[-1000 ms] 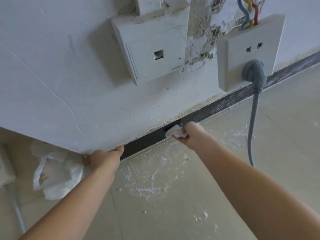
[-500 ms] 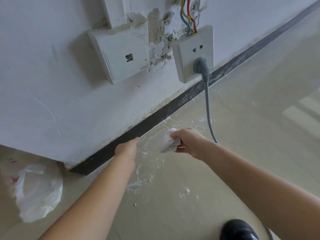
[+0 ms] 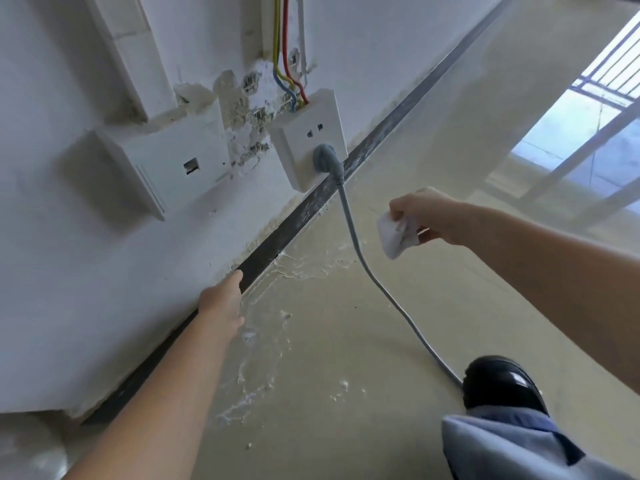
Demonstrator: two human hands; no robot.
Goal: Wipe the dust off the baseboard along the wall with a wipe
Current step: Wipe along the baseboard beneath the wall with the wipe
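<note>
A dark baseboard [image 3: 304, 213] runs along the foot of the white wall, from lower left up to the far right; its stretch past the socket looks dusty. My left hand [image 3: 223, 301] rests with straight fingers against the baseboard's top edge. My right hand [image 3: 420, 214] hangs in the air to the right of the cable, away from the wall, and pinches a crumpled white wipe [image 3: 394, 237].
A white socket [image 3: 310, 140] with a grey plug and cable [image 3: 356, 244] crosses the floor to my black shoe [image 3: 502, 384]. A white box [image 3: 166, 168] is mounted to its left. White plaster smears [image 3: 263, 327] cover the floor by the wall.
My right hand has lifted the wipe off the baseboard and moved it right, across the cable. My left hand has slid right along the baseboard. The view has pulled back.
</note>
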